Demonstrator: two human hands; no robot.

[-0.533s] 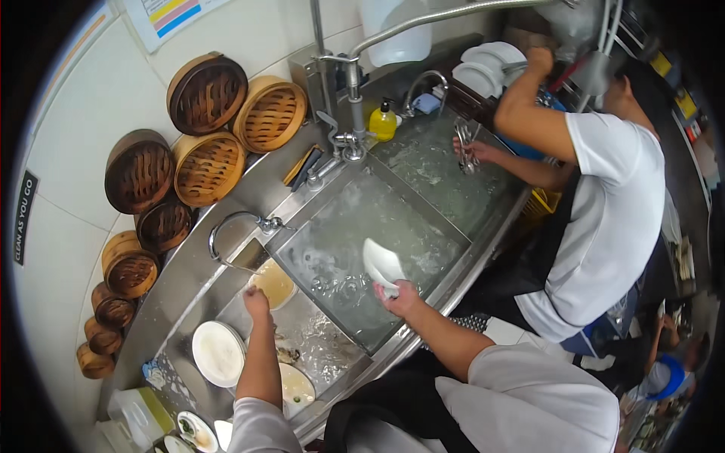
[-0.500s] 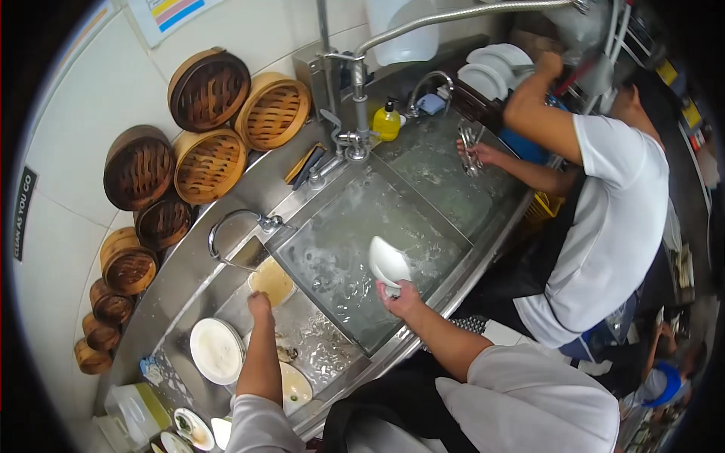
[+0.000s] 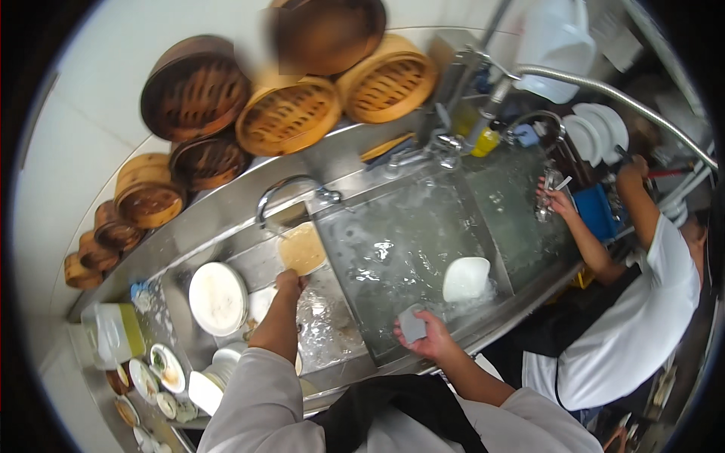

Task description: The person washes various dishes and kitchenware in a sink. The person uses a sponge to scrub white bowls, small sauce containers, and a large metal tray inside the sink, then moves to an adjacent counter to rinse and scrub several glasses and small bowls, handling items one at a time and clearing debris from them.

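Note:
My left hand (image 3: 290,282) is closed at the near rim of a squarish bowl (image 3: 303,248) of cloudy tan liquid, under the left tap; its fingertips are partly hidden. Over the near edge of the middle basin, my right hand (image 3: 430,340) grips a light grey sponge (image 3: 412,325), thumb and fingers around its sides. A white bowl (image 3: 466,279) lies in the water beyond and to the right of that hand, apart from it. Left of my left forearm, a stack of white plates (image 3: 217,300) stands in the steel sink.
Bamboo steamers (image 3: 288,117) line the back ledge. A curved tap (image 3: 291,181) arches over the left sink. Dirty dishes (image 3: 168,368) and a plastic tub (image 3: 113,334) crowd the lower left. At right, a co-worker (image 3: 634,325) holds cutlery over the far basin.
The white bowl has left my right hand and sits in the water. That hand now holds the grey sponge. My left hand stays by the tan-filled bowl. The view has shifted.

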